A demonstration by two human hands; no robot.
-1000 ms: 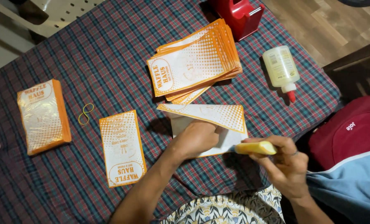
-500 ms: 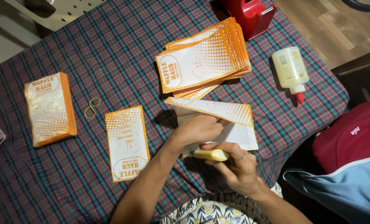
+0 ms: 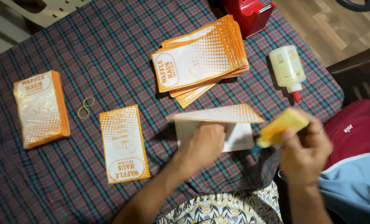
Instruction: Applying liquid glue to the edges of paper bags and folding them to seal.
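Paper bag (image 3: 234,124) lies partly hidden under blurred left hand (image 3: 203,145).

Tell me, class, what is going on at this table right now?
A person sits at a table with a checked cloth. The left hand presses down on a partly folded orange and white paper bag, while the right hand holds a yellow stick-shaped thing just off its right edge; it is too blurred to identify. A fanned pile of flat bags, a glue bottle, one finished bag and a wrapped bundle lie around.
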